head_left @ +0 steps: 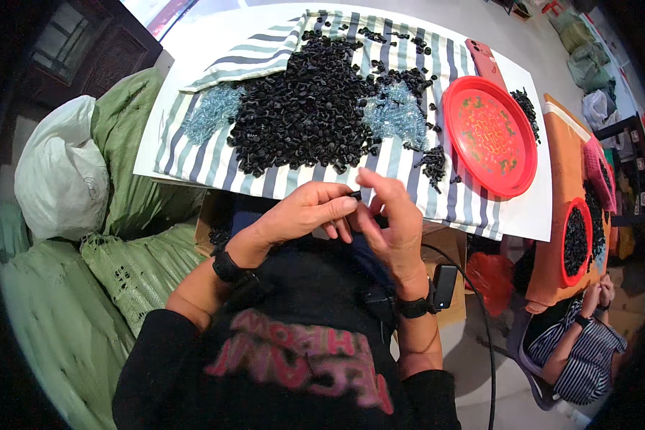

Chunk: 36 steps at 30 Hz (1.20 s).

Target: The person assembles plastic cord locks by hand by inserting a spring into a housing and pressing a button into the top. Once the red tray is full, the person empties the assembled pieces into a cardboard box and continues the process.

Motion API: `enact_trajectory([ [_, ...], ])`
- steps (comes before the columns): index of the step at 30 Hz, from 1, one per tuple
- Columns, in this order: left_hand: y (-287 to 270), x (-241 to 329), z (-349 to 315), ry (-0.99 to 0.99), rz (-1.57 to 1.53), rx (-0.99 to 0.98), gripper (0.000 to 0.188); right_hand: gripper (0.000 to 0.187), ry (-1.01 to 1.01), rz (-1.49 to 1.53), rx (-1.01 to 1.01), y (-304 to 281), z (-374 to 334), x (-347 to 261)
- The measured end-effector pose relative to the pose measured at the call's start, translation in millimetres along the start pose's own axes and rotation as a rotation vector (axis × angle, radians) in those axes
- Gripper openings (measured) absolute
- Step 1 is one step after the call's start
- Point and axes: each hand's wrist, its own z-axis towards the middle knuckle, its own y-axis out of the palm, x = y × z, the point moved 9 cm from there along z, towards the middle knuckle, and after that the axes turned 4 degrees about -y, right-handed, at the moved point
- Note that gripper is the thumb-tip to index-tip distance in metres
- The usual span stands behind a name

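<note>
My left hand [314, 212] is closed, pinching a small black plastic piece [355, 194] between thumb and forefinger. Close beside it, my right hand [393, 228] has its forefinger raised and apart from the thumb, and I make out nothing held in it. Both hands are just off the table's near edge. Beyond them a big heap of small black plastic parts [301, 107] covers a striped cloth [265, 185]. Small see-through bluish pieces lie in two piles, one left of the heap [213, 115] and another at its right [398, 118].
A red round tray [505, 179] and a pink phone [486, 63] lie on the table's right side. Green sacks [140, 276] and a white sack [61, 168] crowd the left. A black cable [489, 337] hangs at right. Another person [580, 351] sits by an orange-covered table [555, 186].
</note>
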Motion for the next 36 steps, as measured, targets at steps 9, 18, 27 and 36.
enact_trajectory([
  [9,-2,-1,-21,0.052,0.168,0.075,0.026,0.028,0.149,0.137,-0.075,13,-18,12],
  [18,-20,9,-9,0.127,0.053,0.227,0.023,0.024,0.116,0.043,-0.008,15,-8,16],
  [27,-28,30,-12,0.266,0.157,0.381,0.019,0.025,0.034,0.069,0.180,16,-13,22],
  [36,-18,43,-25,0.395,0.415,0.484,0.019,0.027,0.035,0.118,0.225,18,-30,28],
])
